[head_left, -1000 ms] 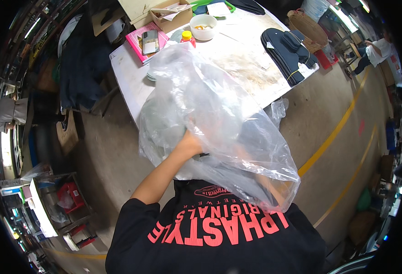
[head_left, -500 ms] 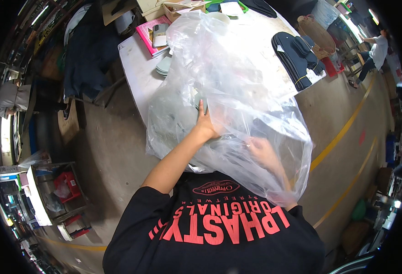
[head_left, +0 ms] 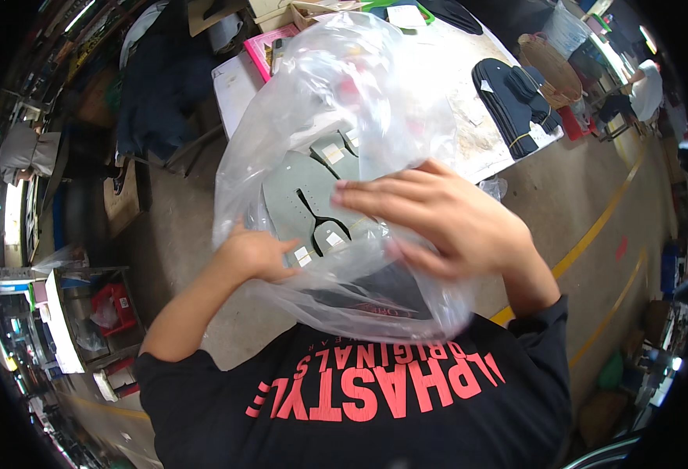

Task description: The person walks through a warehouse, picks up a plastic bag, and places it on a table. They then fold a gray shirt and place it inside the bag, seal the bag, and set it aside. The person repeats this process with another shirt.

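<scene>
Long white work table (head_left: 484, 133), stained and worn on top, at upper centre over a grey concrete floor (head_left: 594, 203) with yellow painted lines.

Large clear crinkled plastic bag (head_left: 359, 102) held up between the person's chest and the table; it fills the middle of the view and hides much of the table top.

Inside the bag: flat grey-green cut shoe-upper pieces (head_left: 301, 195) with small white paper tags, lying stacked against the near wall of the bag, low and left of centre.

Right hand (head_left: 437, 223) spread flat on the outside of the bag, fingers extended and pressing the film, blurred; not closed around anything.

Left hand (head_left: 258, 254) at the bag's lower left edge, fingers curled, gripping the plastic beside the grey pieces.

Dark navy shoe-upper pieces (head_left: 516, 98), bundled, rest on the table's right end.

Pink shallow tray (head_left: 259, 51) at the table's far left corner.
</scene>
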`<state>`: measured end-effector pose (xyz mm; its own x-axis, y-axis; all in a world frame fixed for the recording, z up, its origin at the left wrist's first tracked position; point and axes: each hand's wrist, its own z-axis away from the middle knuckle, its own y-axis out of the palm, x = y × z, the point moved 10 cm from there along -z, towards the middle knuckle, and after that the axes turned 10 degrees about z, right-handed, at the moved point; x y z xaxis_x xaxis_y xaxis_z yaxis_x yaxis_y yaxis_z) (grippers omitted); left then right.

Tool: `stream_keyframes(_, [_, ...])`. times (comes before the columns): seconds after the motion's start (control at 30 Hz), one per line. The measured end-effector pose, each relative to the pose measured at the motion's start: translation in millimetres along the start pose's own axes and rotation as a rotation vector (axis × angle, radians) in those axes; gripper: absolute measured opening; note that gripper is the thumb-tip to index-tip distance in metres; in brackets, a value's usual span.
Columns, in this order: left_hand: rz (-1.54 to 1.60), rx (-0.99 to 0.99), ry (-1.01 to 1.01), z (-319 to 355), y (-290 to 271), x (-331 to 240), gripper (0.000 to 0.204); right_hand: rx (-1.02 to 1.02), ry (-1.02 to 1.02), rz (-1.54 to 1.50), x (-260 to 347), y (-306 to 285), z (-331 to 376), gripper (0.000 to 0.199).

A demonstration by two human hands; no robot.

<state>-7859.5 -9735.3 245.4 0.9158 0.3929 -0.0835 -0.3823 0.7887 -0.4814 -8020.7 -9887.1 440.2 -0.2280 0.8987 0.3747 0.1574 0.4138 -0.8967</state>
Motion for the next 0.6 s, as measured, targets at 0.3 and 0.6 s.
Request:
stream_keyframes(0.3, [0.158,-0.423,0.009,30,-14,79,0.019,0.303,0.263,0.347,-171,141,18,0.024])
stream_keyframes(0.6, [0.223,-0.848,-0.091,176,-154,82,0.022,0.096,0.268,0.308,-142,-18,-22,0.027])
